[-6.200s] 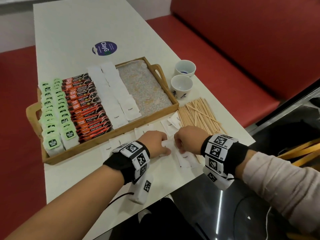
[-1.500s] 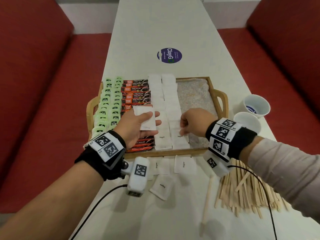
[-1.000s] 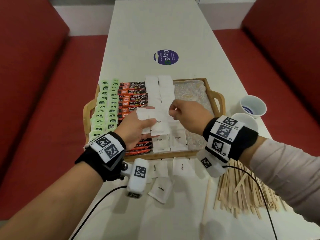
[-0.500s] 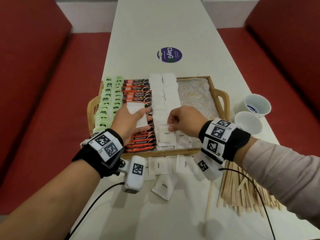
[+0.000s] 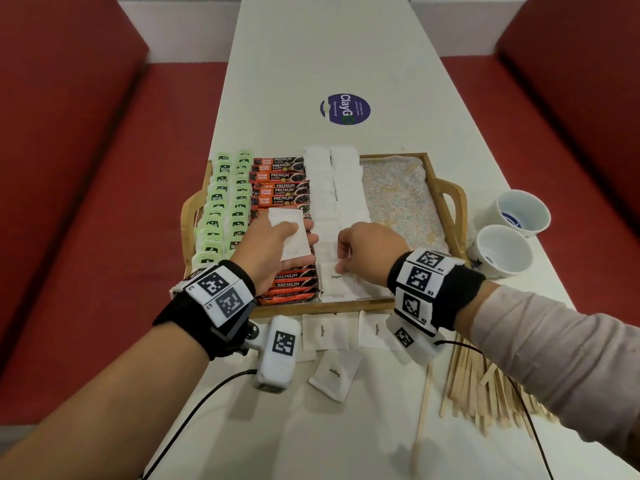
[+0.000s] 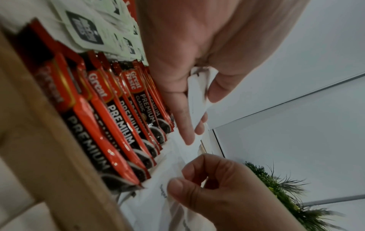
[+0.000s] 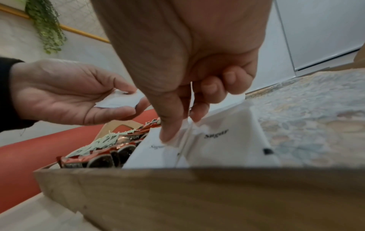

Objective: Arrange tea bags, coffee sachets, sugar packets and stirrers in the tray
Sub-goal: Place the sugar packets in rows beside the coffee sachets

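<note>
The sugar step is in hand: the right hand [image 5: 367, 252] pinches a sugar packet [image 5: 334, 277] down into the white rows at the wooden tray [image 5: 446, 192]'s lower middle, the left hand [image 5: 273, 251] grips spare packets [image 5: 289, 233], and loose ones on the worktop [image 5: 332, 372] likely follow.

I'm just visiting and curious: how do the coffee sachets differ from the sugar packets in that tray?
The coffee sachets are long, narrow and red-and-black, printed "Premium"; the sugar packets are broader, plain white, some marked "Sugar".
The sachets form one column; the packets form two columns.
No sachet is held, whereas the left hand holds spare packets and the right hand pinches one at the row's near end.
Both lie in overlapping rows in the wooden tray.
</note>
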The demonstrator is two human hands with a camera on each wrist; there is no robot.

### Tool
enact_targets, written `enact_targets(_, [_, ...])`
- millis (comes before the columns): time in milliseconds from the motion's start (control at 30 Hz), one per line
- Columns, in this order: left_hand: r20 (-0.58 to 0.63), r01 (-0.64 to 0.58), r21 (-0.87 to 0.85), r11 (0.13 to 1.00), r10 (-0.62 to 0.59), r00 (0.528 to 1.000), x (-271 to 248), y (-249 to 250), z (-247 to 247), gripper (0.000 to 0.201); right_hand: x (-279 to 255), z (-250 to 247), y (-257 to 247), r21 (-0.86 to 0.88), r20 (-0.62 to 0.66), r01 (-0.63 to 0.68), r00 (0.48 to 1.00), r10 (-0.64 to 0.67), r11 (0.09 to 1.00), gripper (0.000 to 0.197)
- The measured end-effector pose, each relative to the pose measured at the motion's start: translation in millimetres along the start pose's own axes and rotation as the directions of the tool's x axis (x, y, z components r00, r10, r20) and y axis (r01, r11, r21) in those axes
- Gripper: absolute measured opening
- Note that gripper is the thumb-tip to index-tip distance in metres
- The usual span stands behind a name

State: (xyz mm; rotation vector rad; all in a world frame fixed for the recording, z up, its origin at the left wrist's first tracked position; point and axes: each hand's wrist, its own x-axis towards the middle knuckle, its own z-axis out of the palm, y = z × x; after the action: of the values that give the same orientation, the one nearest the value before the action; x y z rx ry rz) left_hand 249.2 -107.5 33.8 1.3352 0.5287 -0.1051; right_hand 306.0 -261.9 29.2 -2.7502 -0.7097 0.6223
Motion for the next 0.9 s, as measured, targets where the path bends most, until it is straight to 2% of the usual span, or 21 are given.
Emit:
enact_targets(133, [0.019,-0.014,0.042,0.999,0.013,1.0,0,-3,1,0.025,0,2,0,-0.027,-0.016,0.008,1.0,-0.009,1.0,0.018])
enact_targets(267, [-0.034,-0.07,0.132,0.989,0.075,0.997,2,-5,-2,0.031,-1,-3,2,-0.004,-0.028,0.013,1.0,-0.013,1.0,0.026])
enact_targets(367, [-0.035,-0.094,0.172,0.981,0.101,0.994,2,-4,-2,0.036,-3,-14,5,0.173,-0.016,0.028,1.0,-0.025,0.985,0.035])
enact_targets(500, [-0.017,-0.118,0.146,0.982,0.121,0.992,-1,-3,6,0.043,-5,-25,3,0.444,-0.035,0.062,0.998,-0.052,0.894,0.037])
enact_targets(600, [-0.042,-0.14,0.127,0.982,0.146,0.988,2,-2,9,0.044,-5,-27,1,0.547,-0.009,0.084,0.996,-0.094,0.833,0.036])
enact_targets(667, [-0.052,-0.153,0.13,0.98,0.16,0.986,6,1,10,0.041,-3,-30,1,0.55,0.002,0.104,0.992,-0.126,0.829,0.039])
enact_targets(733, [-0.049,-0.153,0.13,0.98,0.16,0.986,9,6,13,0.038,1,-34,2,0.538,-0.017,0.118,0.991,-0.13,0.834,0.035])
enact_targets(833, [-0.045,-0.142,0.132,0.981,0.149,0.988,18,15,18,0.032,16,-41,3,0.499,-0.111,0.138,0.989,-0.094,0.856,0.011])
enact_targets(900, [-0.063,-0.12,0.112,0.987,0.127,0.99,25,22,21,0.025,31,-49,6,0.499,-0.139,0.139,0.987,-0.079,0.855,0.002])
